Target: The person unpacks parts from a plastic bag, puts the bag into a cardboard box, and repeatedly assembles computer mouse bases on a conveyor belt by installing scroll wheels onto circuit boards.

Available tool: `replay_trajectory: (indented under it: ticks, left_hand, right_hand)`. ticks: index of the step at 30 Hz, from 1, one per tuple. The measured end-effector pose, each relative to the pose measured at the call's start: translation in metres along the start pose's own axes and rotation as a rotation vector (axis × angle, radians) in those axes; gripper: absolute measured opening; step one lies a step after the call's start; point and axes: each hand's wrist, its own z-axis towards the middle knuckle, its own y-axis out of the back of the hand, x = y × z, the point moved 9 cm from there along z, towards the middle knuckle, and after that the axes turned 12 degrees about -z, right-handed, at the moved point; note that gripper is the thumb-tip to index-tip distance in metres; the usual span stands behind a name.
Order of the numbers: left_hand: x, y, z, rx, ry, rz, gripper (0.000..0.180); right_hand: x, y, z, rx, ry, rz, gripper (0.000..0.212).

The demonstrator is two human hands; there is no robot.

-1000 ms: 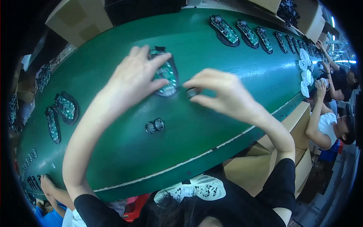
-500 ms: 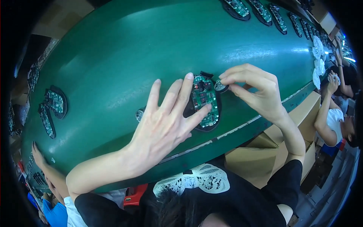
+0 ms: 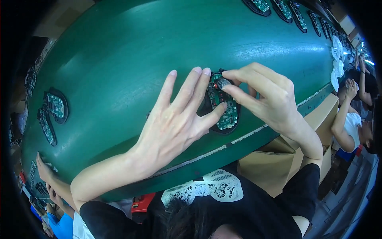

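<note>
A mouse base with a green circuit board (image 3: 230, 117) lies on the green table in front of me, long side roughly upright in the picture. Over its upper part, my right hand (image 3: 264, 93) pinches a small dark scroll wheel (image 3: 223, 83) between thumb and fingertips. The wheel is at the board; whether it is seated there I cannot tell. My left hand (image 3: 175, 109) has its fingers stretched and spread, with the thumb resting on the board and the forefinger along its left edge. A small round piece (image 3: 148, 115) is mostly hidden behind that hand.
Two opened mouse halves with boards (image 3: 55, 107) lie at the left. A row of similar boards (image 3: 281, 10) runs along the far right edge. An open cardboard box (image 3: 270, 169) stands below the near table edge. Co-workers' arms (image 3: 55, 181) show at left and right (image 3: 342, 107).
My right hand has brought the scroll wheel left, from beside the circuit board to over its upper part. The left hand and the mouse base have shifted slightly right.
</note>
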Motion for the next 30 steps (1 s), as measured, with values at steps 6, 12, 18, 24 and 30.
replay_trajectory:
  ticks: [6,12,18,24,30]
  left_hand:
    - [-0.002,0.0,0.002,-0.021,-0.016,0.019,0.073]
    - [-0.003,-0.001,0.008,-0.035,-0.007,-0.034,0.071]
    - [-0.003,-0.001,0.009,-0.034,-0.001,-0.071,0.072]
    - [-0.005,0.0,0.016,-0.058,-0.025,-0.197,0.067]
    - [-0.007,0.0,0.019,-0.028,-0.052,-0.204,0.063]
  right_hand:
    - [-0.003,0.0,0.001,0.02,-0.136,-0.037,0.019]
    - [-0.006,-0.008,-0.005,0.023,-0.157,-0.156,0.019]
    - [0.008,-0.003,-0.015,-0.016,-0.006,-0.18,0.036]
    - [0.009,0.0,-0.012,0.058,0.062,-0.331,0.04]
    - [0.014,-0.004,-0.001,0.237,0.12,-0.45,0.033]
